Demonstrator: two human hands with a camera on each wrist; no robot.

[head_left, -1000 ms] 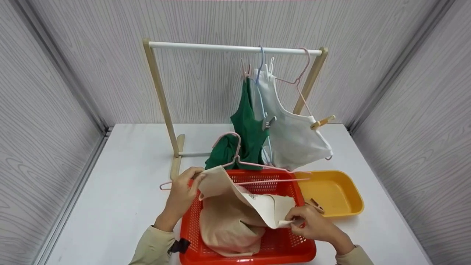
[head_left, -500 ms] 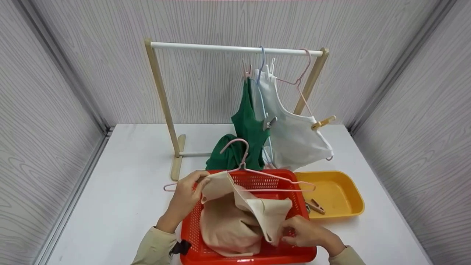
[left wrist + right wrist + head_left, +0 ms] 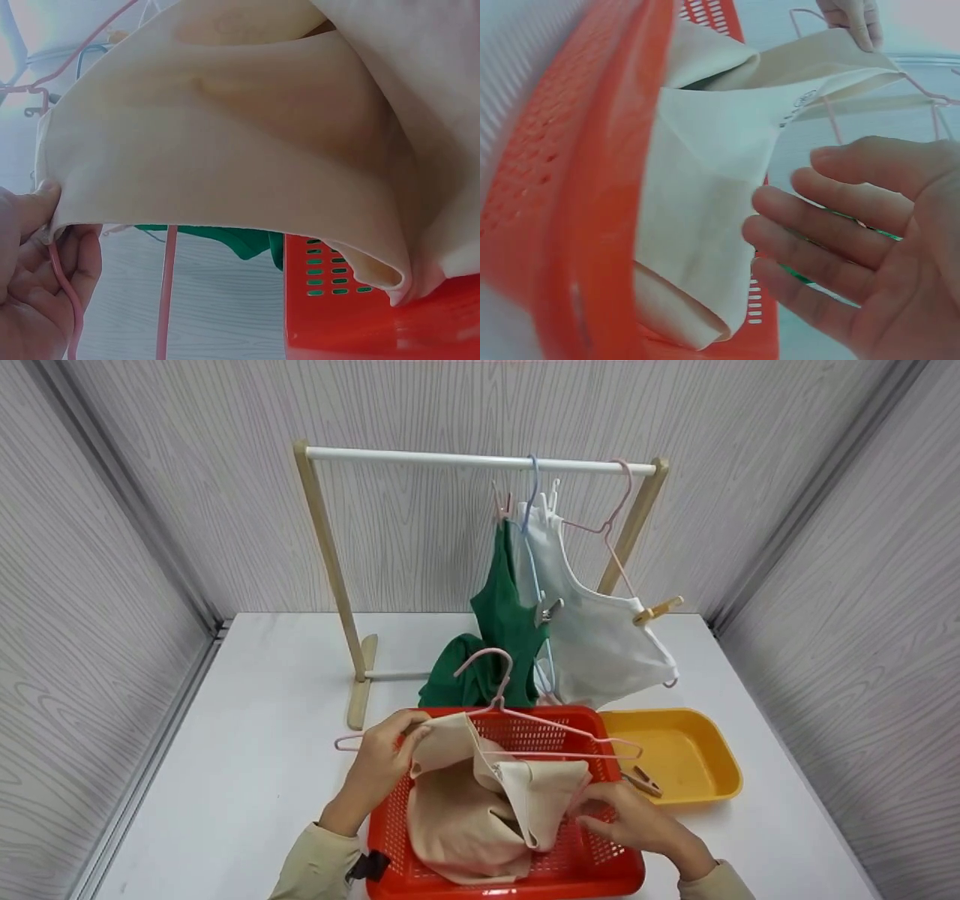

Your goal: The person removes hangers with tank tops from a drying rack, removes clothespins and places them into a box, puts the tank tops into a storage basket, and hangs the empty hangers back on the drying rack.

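Note:
A beige tank top (image 3: 465,829) lies bunched partly inside the red basket (image 3: 390,840), with one shoulder raised above it. My left hand (image 3: 379,761) pinches that shoulder's edge together with the arm of a pink hanger (image 3: 168,292). The hanger spans over the basket's far rim, its hook pointing up. My right hand (image 3: 626,817) is by the top's other shoulder, over the basket's right side. In the right wrist view its fingers (image 3: 810,244) are loosely spread right at the cloth's edge, gripping nothing. A small printed mark (image 3: 804,98) shows inside the neckline.
Behind the basket stands a wooden rack with a white rail (image 3: 420,456). A green garment (image 3: 510,615) and a white tank top (image 3: 600,637) hang there, held by clothespins. To the right is a yellow tray (image 3: 682,757) with clothespins (image 3: 643,784) at its left end.
My right hand has let go of the beige cloth, which has dropped and folded leftward. The pink hanger has come down slightly toward me, while my left hand keeps its pinch.

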